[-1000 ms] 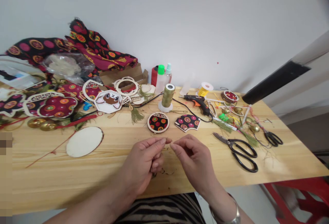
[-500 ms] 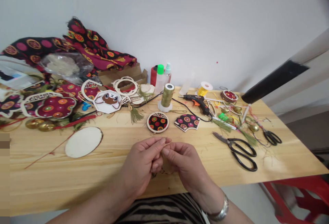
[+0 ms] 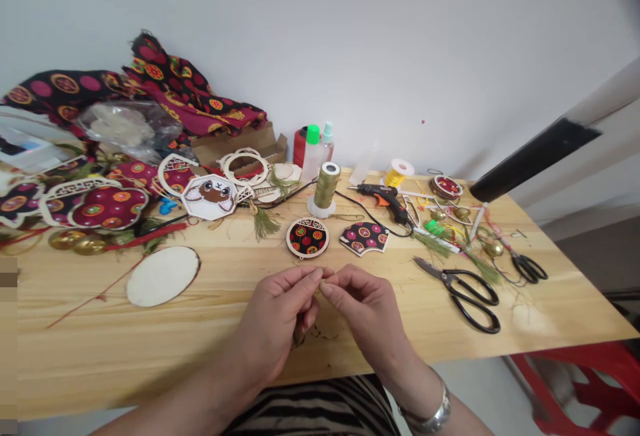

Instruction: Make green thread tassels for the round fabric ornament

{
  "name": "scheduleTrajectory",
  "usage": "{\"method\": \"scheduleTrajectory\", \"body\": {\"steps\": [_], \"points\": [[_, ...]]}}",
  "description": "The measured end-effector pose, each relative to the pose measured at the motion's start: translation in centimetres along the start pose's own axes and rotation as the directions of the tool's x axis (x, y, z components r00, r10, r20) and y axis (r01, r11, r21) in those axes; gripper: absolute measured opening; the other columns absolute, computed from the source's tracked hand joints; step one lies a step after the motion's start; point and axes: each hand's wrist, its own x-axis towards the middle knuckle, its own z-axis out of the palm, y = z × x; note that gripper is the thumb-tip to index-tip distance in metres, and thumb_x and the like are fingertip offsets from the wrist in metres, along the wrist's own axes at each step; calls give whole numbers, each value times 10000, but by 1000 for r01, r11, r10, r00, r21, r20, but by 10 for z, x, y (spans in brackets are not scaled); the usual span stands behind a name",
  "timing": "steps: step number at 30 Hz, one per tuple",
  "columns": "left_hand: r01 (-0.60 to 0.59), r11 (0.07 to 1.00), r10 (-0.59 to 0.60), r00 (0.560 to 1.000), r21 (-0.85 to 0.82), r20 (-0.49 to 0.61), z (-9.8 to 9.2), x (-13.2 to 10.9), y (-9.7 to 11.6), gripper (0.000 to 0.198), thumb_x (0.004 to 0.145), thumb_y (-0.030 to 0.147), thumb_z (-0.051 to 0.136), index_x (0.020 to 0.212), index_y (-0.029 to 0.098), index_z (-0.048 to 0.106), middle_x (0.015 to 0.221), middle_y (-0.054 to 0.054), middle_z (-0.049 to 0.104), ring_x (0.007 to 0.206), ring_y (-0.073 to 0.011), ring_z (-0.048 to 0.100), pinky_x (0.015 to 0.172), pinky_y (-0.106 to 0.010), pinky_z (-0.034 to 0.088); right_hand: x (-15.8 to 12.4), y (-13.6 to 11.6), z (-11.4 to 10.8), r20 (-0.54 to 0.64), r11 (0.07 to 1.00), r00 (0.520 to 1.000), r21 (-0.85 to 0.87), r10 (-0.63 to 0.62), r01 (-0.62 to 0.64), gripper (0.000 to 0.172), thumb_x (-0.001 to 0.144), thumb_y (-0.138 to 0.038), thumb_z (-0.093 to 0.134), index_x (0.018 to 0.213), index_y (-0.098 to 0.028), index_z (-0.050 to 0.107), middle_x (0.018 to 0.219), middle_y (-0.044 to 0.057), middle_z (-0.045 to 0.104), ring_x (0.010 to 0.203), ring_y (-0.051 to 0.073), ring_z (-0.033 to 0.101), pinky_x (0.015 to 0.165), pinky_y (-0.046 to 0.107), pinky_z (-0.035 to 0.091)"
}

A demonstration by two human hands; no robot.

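My left hand (image 3: 280, 319) and my right hand (image 3: 367, 309) meet fingertip to fingertip over the near middle of the wooden table (image 3: 210, 329). Both pinch something thin, apparently a thread, too fine to name. A dark tuft hangs under my left hand. Just beyond the fingers lie a round fabric-covered ornament (image 3: 307, 237) and a fan-shaped fabric piece (image 3: 365, 237). An olive thread spool (image 3: 326, 188) stands behind them.
Large black scissors (image 3: 463, 293) lie to the right, small scissors (image 3: 525, 266) farther right. A glue gun (image 3: 385, 199), yellow spool (image 3: 399, 173), bottles (image 3: 313, 149), bells and tassels crowd the back. A white oval disc (image 3: 163, 276), patterned ornaments (image 3: 107, 206) and cloth (image 3: 165, 93) fill the left.
My two hands, a little apart a second ago, have closed together so the fingertips touch. The rest of the table has not changed.
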Motion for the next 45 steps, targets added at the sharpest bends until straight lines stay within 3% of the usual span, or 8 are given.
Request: {"method": "scheduleTrajectory", "body": {"steps": [3, 7, 12, 20, 25, 30, 37, 45], "points": [[12, 1000, -12, 1000, -25, 4, 1, 0, 0, 184, 768, 296, 621, 782, 129, 697, 488, 51, 447, 408, -41, 287, 405, -187, 172, 0, -3, 2, -36, 995, 998, -85, -47, 44, 113, 712, -245, 654, 662, -147, 680, 643, 24, 603, 616, 135, 530, 595, 265, 434], [39, 996, -39, 999, -76, 2, 0, 1, -1, 168, 736, 282, 654, 753, 120, 691, 537, 38, 472, 422, -32, 269, 413, -186, 155, -2, -2, 4, -68, 956, 976, -230, -205, 185, 97, 740, -190, 617, 662, -147, 657, 628, 14, 571, 583, 119, 514, 540, 239, 418], [117, 982, -113, 993, -148, 33, -1, 1, 0, 176, 731, 297, 661, 712, 122, 665, 466, 90, 333, 397, -26, 221, 405, -188, 118, -5, 3, 5, -51, 853, 913, -383, -404, 355, 101, 771, -98, 577, 738, -164, 645, 702, 13, 566, 651, 116, 546, 598, 235, 446], [181, 957, -163, 982, -227, 96, -1, 1, 3, 147, 712, 273, 687, 703, 131, 650, 452, 103, 314, 385, -18, 200, 390, -172, 122, 0, 0, -2, -23, 720, 817, -488, -576, 493, 117, 753, -56, 621, 742, -171, 640, 722, 10, 545, 705, 124, 533, 629, 239, 436], [229, 940, -199, 970, -251, 142, -2, 0, 4, 155, 701, 258, 698, 749, 117, 652, 466, 113, 294, 381, -11, 192, 385, -164, 122, 4, -3, -10, 8, 700, 817, -512, -576, 498, 121, 732, -70, 662, 783, -174, 626, 784, 18, 543, 772, 140, 526, 685, 257, 442], [254, 931, -213, 961, -263, 175, -2, -1, 4, 147, 721, 237, 680, 790, 110, 652, 488, 109, 299, 388, -13, 186, 384, -167, 116, 7, -4, -16, 28, 662, 806, -554, -591, 505, 290, 733, -125, 680, 1002, -193, 594, 961, 56, 558, 898, 181, 527, 748, 296, 459], [258, 959, -227, 947, -118, 229, -5, 0, 2, 184, 761, 304, 646, 747, 122, 657, 453, 107, 265, 399, -31, 171, 399, -195, 95, 11, -10, -30, 294, 663, 811, -468, -506, 584, 382, 820, -132, 594, 1174, -270, 558, 1057, 41, 595, 992, 178, 530, 877, 345, 434], [275, 961, -257, 932, -38, 254, -7, 1, -3, 163, 766, 312, 636, 740, 155, 670, 460, 109, 243, 399, -37, 169, 410, -210, 81, 13, -21, -40, 489, 665, 786, -446, -379, 599, 272, 871, -140, 531, 1063, -291, 651, 953, 21, 610, 885, 151, 519, 800, 325, 435]]}}
